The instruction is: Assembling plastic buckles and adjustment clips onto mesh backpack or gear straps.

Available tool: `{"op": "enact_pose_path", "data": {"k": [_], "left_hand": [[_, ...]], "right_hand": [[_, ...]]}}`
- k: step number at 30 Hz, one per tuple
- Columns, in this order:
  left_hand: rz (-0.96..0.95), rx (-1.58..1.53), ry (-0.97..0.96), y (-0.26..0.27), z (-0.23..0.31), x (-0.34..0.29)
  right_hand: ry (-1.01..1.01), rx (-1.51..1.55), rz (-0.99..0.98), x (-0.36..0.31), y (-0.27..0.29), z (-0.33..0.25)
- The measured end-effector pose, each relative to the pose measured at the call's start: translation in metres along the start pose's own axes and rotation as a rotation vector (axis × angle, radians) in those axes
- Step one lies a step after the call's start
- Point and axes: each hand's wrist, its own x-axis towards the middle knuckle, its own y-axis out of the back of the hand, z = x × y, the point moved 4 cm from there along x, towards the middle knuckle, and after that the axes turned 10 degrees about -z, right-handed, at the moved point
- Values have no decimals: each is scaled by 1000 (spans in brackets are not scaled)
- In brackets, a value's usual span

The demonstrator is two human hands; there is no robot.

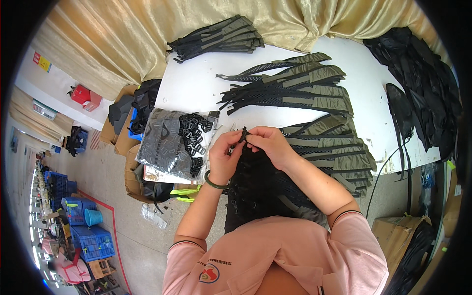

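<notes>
Both hands meet at the near edge of the white table, pinching a small black strap end (243, 134) between them. My left hand (226, 153) is closed on its left side, fingertips and thumb together. From the right, my right hand (269, 142) grips the same piece. Whether a buckle is threaded on it is too small to tell. Black mesh material (253, 172) hangs below the hands over my lap. Beside my left hand lies a clear plastic bag (164, 142) with several black plastic buckles (192, 132) at its mouth. Olive and black mesh strap panels (339, 147) fan out right of my right hand.
More strap panels (314, 88) lie mid-table, with another bundle (221, 37) at the back. Black bags (418, 83) cover the right end, a thin cable (386, 164) hanging nearby. Cardboard boxes (132, 172) stand left of the table; another box (396, 236) stands at right.
</notes>
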Motion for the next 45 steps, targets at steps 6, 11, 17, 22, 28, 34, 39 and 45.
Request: {"op": "enact_pose_path", "data": {"k": [6,11,17,22,28,34,39,45], "left_hand": [[18,491,-187,-2,22,5],[39,378,-22,4,14,1],[22,288,-41,3,13,3],[64,520,-194,0,30,4],[49,390,-131,2,19,1],[115,333,-132,1,19,1],[77,377,-162,2,19,3],[15,361,-89,7,22,8]], "right_hand": [[43,-24,85,-1,-3,0],[35,-15,-72,2,2,-8],[31,-79,14,-2,-3,-8],[-71,200,14,-2,-8,-2],[51,-80,29,-4,-7,-11],[40,56,-71,-2,-7,-11],[26,76,-58,-3,-5,-14],[140,-94,10,-4,-2,-24]]}}
